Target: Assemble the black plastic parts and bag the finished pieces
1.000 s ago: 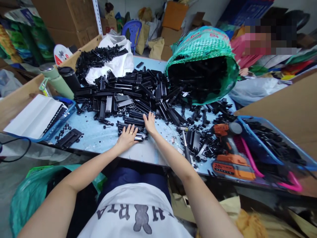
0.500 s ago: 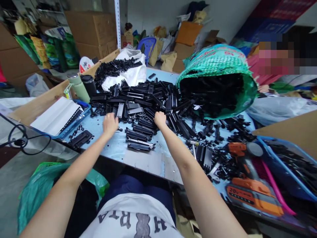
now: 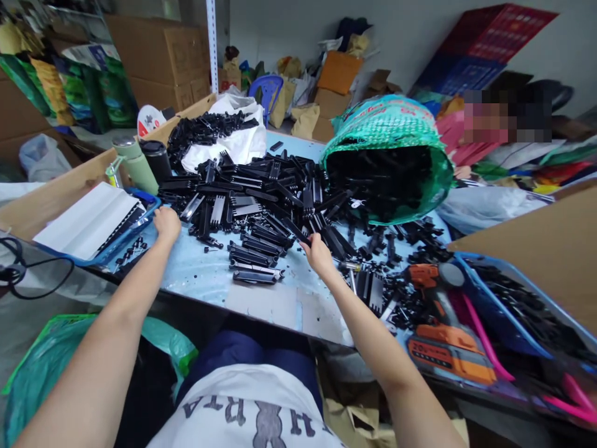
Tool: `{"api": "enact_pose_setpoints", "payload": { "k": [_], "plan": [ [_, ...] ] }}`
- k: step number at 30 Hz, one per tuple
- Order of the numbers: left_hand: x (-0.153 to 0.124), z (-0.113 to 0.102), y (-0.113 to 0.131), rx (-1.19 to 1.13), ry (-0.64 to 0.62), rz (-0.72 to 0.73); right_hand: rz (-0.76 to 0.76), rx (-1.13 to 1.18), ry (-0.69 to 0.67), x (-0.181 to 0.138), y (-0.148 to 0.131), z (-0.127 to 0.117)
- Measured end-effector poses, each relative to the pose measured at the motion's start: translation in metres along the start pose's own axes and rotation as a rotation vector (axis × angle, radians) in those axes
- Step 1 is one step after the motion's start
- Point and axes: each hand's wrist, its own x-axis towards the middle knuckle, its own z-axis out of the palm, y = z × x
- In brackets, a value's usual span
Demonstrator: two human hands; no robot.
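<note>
My right hand (image 3: 319, 254) is closed on the near end of a long black plastic strip (image 3: 296, 230), which points away toward the pile. My left hand (image 3: 166, 225) is at the left of the table, fingers curled, beside the blue tray (image 3: 156, 208); whatever it may hold is hidden. Between my hands lies a row of black slotted plastic pieces with metal parts (image 3: 254, 258), stacked side by side. Behind them spreads a heap of black comb-ended plastic pieces (image 3: 261, 180).
A green woven sack (image 3: 387, 134) of black parts lies on its side at the back right. An orange cordless drill (image 3: 443, 330) rests at the right, by a blue basket (image 3: 504, 305). A green bottle (image 3: 137, 165) and black cup (image 3: 156, 160) stand left. Another person sits beyond.
My left hand has moved left, from the front of the heap to the tray. My right hand has come nearer and slightly right, now with a black strip in it. The view has shifted right.
</note>
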Motion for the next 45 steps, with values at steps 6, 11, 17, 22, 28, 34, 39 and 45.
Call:
{"api": "enact_pose_setpoints", "payload": {
  "k": [6,11,17,22,28,34,39,45],
  "plan": [
    [-0.021,0.009,-0.014,0.045,0.056,0.066,-0.168,0.117,0.013,-0.12,0.064,-0.004],
    [-0.016,0.012,-0.017,0.068,-0.011,0.081,-0.158,0.074,-0.103,-0.151,0.074,-0.01],
    [-0.018,-0.01,-0.003,-0.07,0.086,0.038,-0.096,0.071,0.086,-0.133,0.049,-0.014],
    [-0.049,-0.039,0.014,-0.504,0.306,0.105,-0.365,0.053,-0.005,-0.158,0.019,-0.018],
    [-0.165,-0.049,0.075,-0.853,-0.21,0.534,-0.454,0.044,-0.147,-0.179,-0.006,0.002],
    [-0.251,-0.014,0.114,-0.535,-0.424,1.079,-0.226,-0.016,-0.044,-0.151,0.008,0.014],
    [-0.237,0.003,0.117,-0.372,-0.263,0.962,-0.117,0.094,-0.075,-0.142,0.011,0.011],
    [-0.241,-0.005,0.105,-0.581,-0.298,0.899,-0.149,0.109,-0.07,-0.129,-0.014,0.015]
  ]
}}
